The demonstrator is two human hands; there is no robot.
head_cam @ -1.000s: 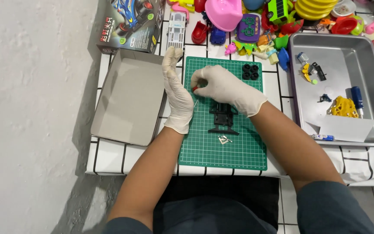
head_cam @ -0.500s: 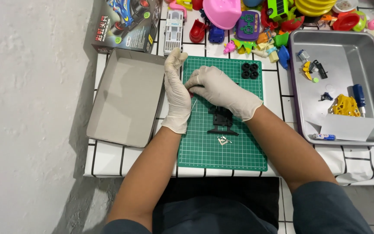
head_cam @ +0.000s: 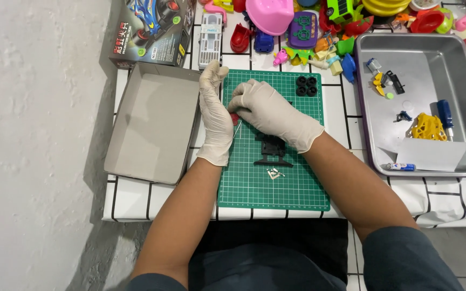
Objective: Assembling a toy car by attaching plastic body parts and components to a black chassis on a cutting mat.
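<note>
Both gloved hands meet over the upper left of the green mat (head_cam: 297, 188), the left hand (head_cam: 215, 116) and right hand (head_cam: 268, 110) pinching a small red part (head_cam: 235, 118) between their fingertips, just above the black frame (head_cam: 272, 149).

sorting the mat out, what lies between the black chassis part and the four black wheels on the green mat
In the head view, the right hand lies across that stretch, between the black chassis part and the four black wheels on the green mat.
</note>
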